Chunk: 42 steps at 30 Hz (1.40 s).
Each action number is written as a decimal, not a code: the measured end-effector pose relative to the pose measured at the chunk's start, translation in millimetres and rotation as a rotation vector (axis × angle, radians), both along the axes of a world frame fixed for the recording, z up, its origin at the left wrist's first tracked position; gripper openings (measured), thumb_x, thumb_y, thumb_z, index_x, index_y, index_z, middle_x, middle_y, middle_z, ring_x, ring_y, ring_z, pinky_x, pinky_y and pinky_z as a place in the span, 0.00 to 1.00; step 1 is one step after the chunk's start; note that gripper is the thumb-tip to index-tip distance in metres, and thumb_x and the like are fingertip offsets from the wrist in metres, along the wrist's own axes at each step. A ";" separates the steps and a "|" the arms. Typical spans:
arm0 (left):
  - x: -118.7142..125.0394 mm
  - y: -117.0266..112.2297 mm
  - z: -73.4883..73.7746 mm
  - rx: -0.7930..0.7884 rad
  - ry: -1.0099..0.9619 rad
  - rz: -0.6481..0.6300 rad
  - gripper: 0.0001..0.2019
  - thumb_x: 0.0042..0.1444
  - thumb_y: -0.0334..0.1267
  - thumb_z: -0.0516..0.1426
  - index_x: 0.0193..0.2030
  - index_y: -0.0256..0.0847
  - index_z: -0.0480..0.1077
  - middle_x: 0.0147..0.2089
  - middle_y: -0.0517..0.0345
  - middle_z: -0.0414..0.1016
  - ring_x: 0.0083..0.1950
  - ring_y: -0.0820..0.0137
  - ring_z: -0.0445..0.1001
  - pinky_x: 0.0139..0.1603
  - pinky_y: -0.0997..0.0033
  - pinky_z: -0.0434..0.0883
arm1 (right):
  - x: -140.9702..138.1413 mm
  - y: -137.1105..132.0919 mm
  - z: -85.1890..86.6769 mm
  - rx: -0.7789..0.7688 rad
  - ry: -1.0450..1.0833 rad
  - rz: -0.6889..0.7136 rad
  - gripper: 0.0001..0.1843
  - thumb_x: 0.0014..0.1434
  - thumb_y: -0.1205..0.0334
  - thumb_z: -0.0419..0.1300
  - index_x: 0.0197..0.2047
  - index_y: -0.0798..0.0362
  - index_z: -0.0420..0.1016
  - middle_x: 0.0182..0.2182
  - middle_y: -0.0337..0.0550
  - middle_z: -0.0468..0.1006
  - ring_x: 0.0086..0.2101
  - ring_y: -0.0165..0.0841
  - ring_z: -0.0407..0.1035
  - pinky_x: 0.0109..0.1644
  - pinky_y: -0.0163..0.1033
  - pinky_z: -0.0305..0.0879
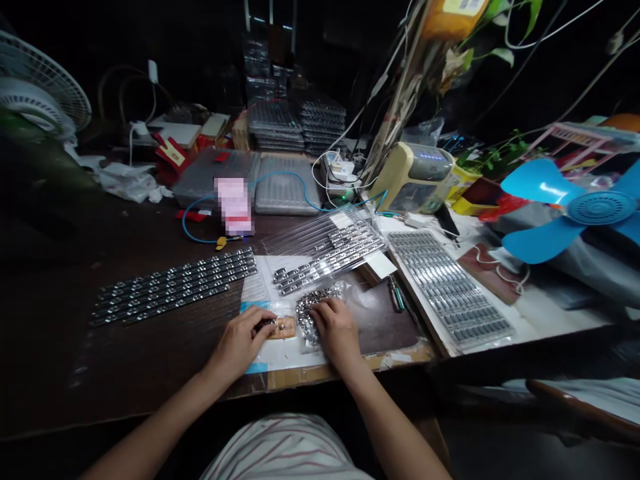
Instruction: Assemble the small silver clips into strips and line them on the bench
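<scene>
My left hand (243, 338) is closed, thumb and fingers pinched at the left end of a small orange-brown block (284, 327). A small dark, shiny part shows between those fingers, too little of it visible to name. My right hand (339, 331) reaches into a clear bag or tray of small shiny metal pieces (306, 312). Its fingertips are drawn together among them, and what they hold is hidden. Just behind my hands, a clear ribbed plastic tray (300, 245) carries rows of dark-and-silver metal parts (313, 270).
More rows of such parts (185, 283) lie at the left. A filled tray (445, 287) rests on the right-hand surface, near a blue fan (595, 208). Green-handled tools (396, 295) lie beside it. A phone (234, 205) and blue cable (295, 175) are further back.
</scene>
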<state>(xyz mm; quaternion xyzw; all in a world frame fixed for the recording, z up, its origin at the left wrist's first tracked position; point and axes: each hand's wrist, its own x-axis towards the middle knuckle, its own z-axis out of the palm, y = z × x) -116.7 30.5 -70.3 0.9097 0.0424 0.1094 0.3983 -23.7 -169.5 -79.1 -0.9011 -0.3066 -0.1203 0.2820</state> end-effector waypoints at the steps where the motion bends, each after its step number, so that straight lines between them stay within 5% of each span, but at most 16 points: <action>1: 0.1 -0.8 -1.1 -0.002 -0.018 -0.017 0.07 0.59 0.36 0.54 0.40 0.42 0.74 0.40 0.56 0.76 0.36 0.69 0.74 0.36 0.72 0.70 | -0.2 0.2 -0.1 0.027 0.011 0.000 0.05 0.62 0.63 0.56 0.36 0.50 0.74 0.35 0.43 0.74 0.37 0.34 0.68 0.41 0.38 0.63; 6: -2.7 -5.2 -6.0 0.029 -0.074 -0.034 0.07 0.60 0.37 0.55 0.41 0.43 0.74 0.41 0.56 0.75 0.43 0.68 0.74 0.44 0.71 0.69 | -3.6 -0.1 0.9 0.127 0.062 0.001 0.05 0.61 0.67 0.54 0.36 0.51 0.71 0.35 0.43 0.73 0.38 0.34 0.67 0.43 0.38 0.63; 16: -2.6 -13.2 -11.1 0.198 -0.111 -0.007 0.06 0.59 0.36 0.56 0.40 0.43 0.75 0.37 0.56 0.74 0.39 0.68 0.73 0.41 0.70 0.68 | -2.1 -1.4 -2.9 0.260 0.077 0.063 0.12 0.60 0.71 0.51 0.43 0.51 0.72 0.36 0.44 0.75 0.40 0.35 0.69 0.45 0.40 0.65; 42: 4.7 -14.4 4.1 0.148 -0.015 -0.049 0.06 0.58 0.35 0.56 0.35 0.42 0.76 0.35 0.55 0.74 0.38 0.67 0.72 0.39 0.68 0.68 | -10.6 23.1 13.0 0.098 0.086 0.144 0.02 0.59 0.62 0.62 0.36 0.48 0.76 0.33 0.39 0.79 0.36 0.34 0.69 0.41 0.39 0.57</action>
